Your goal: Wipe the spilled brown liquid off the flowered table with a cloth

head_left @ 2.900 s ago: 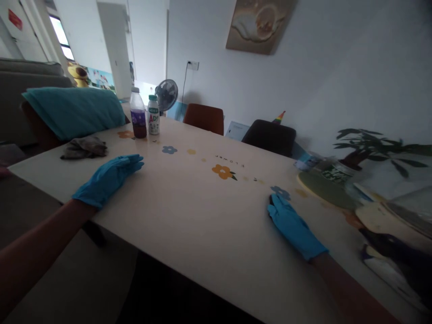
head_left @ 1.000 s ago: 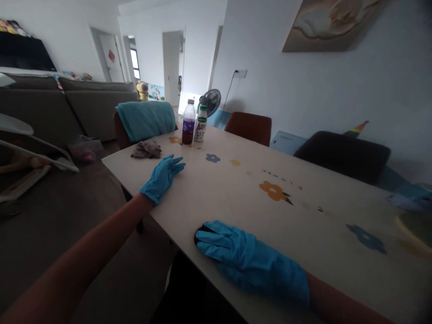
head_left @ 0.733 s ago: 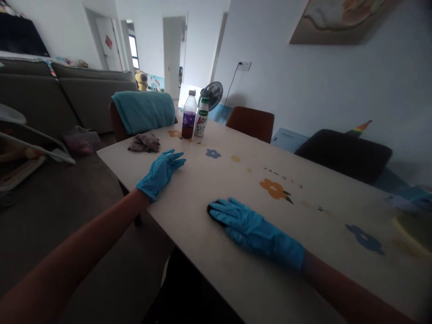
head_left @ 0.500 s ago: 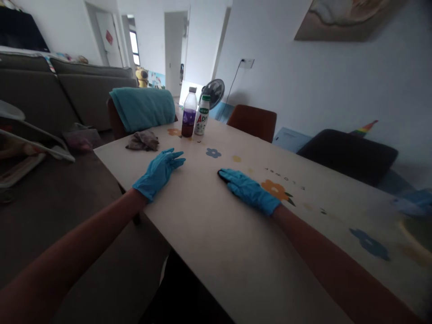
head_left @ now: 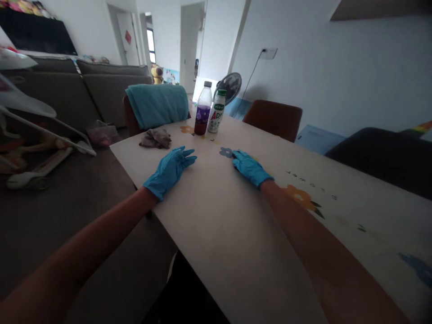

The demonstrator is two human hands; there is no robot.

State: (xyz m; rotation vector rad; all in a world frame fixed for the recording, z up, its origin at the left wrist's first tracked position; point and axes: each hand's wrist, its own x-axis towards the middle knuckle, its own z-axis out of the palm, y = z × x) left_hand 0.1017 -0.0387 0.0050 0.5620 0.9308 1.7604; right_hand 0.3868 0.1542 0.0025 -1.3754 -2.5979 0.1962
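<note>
My left hand (head_left: 170, 170), in a blue glove, rests on the pale table (head_left: 209, 198) near its left edge with the fingers apart and nothing in them. My right hand (head_left: 249, 167), gloved the same way, is pressed down on the tabletop beside a printed blue-grey flower. Under its fingers a thin dark edge shows, like a small flat pad; most of it is hidden by the glove. A crumpled grey-brown cloth (head_left: 156, 138) lies just beyond my left hand. Behind both hands stand a bottle with a purple label and dark liquid (head_left: 202, 112) and a white bottle with a green cap (head_left: 216, 112), both upright.
A chair with a teal towel (head_left: 158, 105) over its back stands at the far left end. Along the far side are a brown chair (head_left: 273, 118) and a black chair (head_left: 381, 157). A fan (head_left: 230, 87) is behind the bottles, by the wall.
My right hand has slid away from me across the table toward the blue-grey flower, along with the dark thing under it. My left hand keeps its place. The view has turned slightly left.
</note>
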